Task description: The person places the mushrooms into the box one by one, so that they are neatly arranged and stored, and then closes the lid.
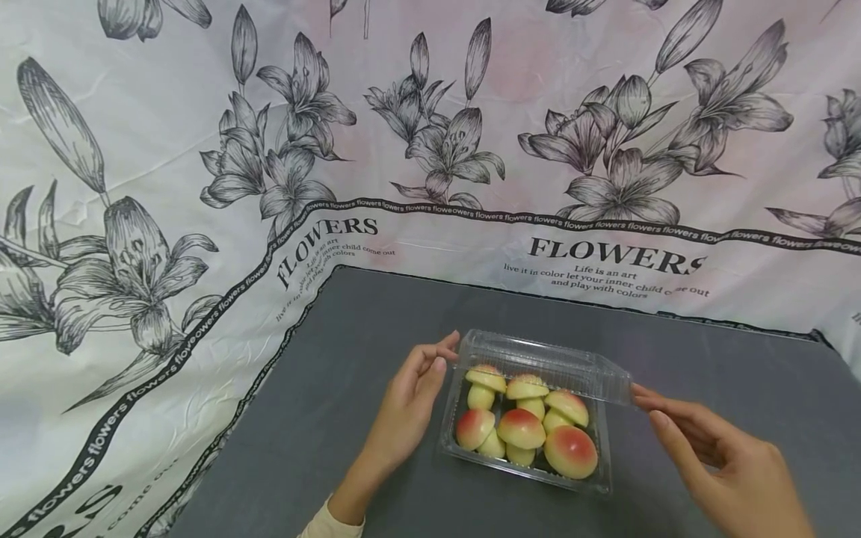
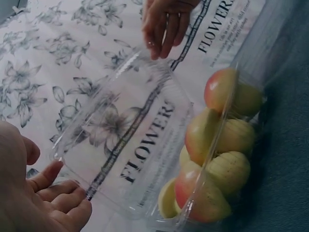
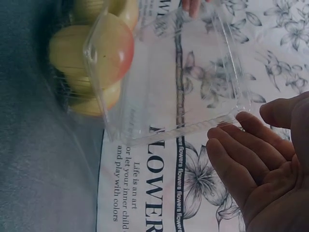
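A clear plastic clamshell box (image 1: 525, 472) sits on the dark table with its hinged lid (image 1: 538, 350) raised at the far side. Inside, in two rows, lie several pale yellow mushroom-shaped pieces (image 1: 521, 429) with red-tinted caps. At the lid's left end is my left hand (image 1: 410, 400), its fingertips touching the edge and the thumb apart from it in the left wrist view. My right hand (image 1: 723, 456) touches the lid's right corner with outstretched fingers (image 3: 236, 145). Its thumb (image 3: 280, 112) stands away from the plastic.
The dark grey table (image 1: 336, 359) reaches back to a white floral cloth (image 1: 444, 239) hanging behind it. The same printed cloth runs down along the table's left side. Both forearms come in from the near edge.
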The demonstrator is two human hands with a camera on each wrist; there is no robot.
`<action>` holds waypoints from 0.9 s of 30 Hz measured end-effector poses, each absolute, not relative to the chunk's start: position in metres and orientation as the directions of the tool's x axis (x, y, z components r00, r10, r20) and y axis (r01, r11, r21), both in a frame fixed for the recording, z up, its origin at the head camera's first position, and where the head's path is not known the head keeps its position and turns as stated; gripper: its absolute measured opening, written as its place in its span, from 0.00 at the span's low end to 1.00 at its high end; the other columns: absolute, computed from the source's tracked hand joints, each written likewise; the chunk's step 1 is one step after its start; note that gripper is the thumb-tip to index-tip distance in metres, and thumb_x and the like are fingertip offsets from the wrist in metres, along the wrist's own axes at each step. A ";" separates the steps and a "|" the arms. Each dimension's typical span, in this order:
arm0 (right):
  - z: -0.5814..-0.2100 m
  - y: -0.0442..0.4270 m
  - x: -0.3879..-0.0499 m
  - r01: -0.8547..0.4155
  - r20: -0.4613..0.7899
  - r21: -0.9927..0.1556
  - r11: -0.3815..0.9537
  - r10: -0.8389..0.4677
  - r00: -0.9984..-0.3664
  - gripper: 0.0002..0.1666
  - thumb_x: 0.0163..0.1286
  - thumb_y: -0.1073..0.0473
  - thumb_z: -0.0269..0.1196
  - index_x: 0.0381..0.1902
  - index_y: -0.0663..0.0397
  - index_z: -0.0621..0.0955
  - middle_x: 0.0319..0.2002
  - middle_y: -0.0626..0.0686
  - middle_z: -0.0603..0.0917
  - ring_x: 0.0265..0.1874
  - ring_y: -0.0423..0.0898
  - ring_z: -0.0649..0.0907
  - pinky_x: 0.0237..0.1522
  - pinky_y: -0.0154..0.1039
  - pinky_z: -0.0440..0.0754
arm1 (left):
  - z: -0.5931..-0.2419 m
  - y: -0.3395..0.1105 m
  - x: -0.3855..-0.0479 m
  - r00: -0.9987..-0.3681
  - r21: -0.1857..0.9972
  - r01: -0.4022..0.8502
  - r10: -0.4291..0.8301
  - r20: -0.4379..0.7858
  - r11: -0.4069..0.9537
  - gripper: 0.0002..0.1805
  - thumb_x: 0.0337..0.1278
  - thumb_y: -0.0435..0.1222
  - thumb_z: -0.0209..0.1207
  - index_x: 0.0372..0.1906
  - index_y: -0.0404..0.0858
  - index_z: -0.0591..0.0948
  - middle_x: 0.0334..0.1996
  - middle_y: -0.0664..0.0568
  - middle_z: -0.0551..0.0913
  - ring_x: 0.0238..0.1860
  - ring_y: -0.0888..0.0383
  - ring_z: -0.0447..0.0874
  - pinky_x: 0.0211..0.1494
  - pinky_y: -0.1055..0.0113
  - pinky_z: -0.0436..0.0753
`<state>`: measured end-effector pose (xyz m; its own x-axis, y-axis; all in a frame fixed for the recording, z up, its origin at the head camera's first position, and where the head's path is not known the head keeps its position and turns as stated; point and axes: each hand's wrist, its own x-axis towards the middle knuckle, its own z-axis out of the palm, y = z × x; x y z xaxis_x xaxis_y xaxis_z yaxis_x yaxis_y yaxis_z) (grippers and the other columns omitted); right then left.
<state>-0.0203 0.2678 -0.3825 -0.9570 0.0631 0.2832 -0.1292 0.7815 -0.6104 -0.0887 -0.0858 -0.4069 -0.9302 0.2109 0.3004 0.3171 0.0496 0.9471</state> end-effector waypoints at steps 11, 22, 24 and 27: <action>-0.397 0.257 -0.006 -0.149 0.313 -0.618 0.772 0.068 -0.947 0.10 0.77 0.51 0.69 0.53 0.34 0.89 0.55 0.46 0.91 0.41 0.17 0.83 0.36 0.14 0.81 | -0.426 -0.089 -0.072 -0.956 0.971 0.236 0.187 0.225 0.038 0.12 0.84 0.40 0.53 0.55 0.35 0.77 0.77 0.52 0.72 0.77 0.56 0.69 0.78 0.57 0.72; -0.421 0.254 0.002 -0.084 0.250 -0.646 0.758 0.107 -0.962 0.11 0.75 0.48 0.70 0.52 0.37 0.89 0.53 0.49 0.91 0.42 0.20 0.85 0.37 0.19 0.84 | -0.451 -0.090 -0.058 -0.965 0.982 0.181 0.204 0.167 0.051 0.12 0.81 0.30 0.53 0.61 0.36 0.75 0.78 0.47 0.69 0.79 0.48 0.64 0.80 0.51 0.67; -0.426 0.254 0.002 -0.065 0.227 -0.642 0.764 0.108 -0.968 0.12 0.74 0.47 0.72 0.52 0.38 0.89 0.54 0.50 0.91 0.42 0.22 0.85 0.36 0.19 0.85 | -0.455 -0.090 -0.056 -0.964 0.982 0.181 0.207 0.165 0.059 0.14 0.80 0.29 0.53 0.63 0.36 0.75 0.79 0.48 0.69 0.79 0.48 0.64 0.79 0.51 0.67; -0.433 0.256 0.001 -0.004 0.148 -0.638 0.770 0.117 -0.982 0.18 0.72 0.42 0.72 0.54 0.40 0.88 0.57 0.52 0.90 0.43 0.28 0.89 0.35 0.24 0.88 | -0.460 -0.089 -0.054 -0.965 0.979 0.186 0.201 0.167 0.080 0.17 0.79 0.28 0.54 0.66 0.37 0.75 0.79 0.52 0.69 0.80 0.50 0.64 0.80 0.52 0.66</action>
<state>0.0009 0.2556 -0.4327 -0.9820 0.1175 0.1480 -0.0040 0.7700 -0.6380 -0.0539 -0.0893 -0.4602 -0.9654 0.2006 0.1668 0.1857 0.0796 0.9794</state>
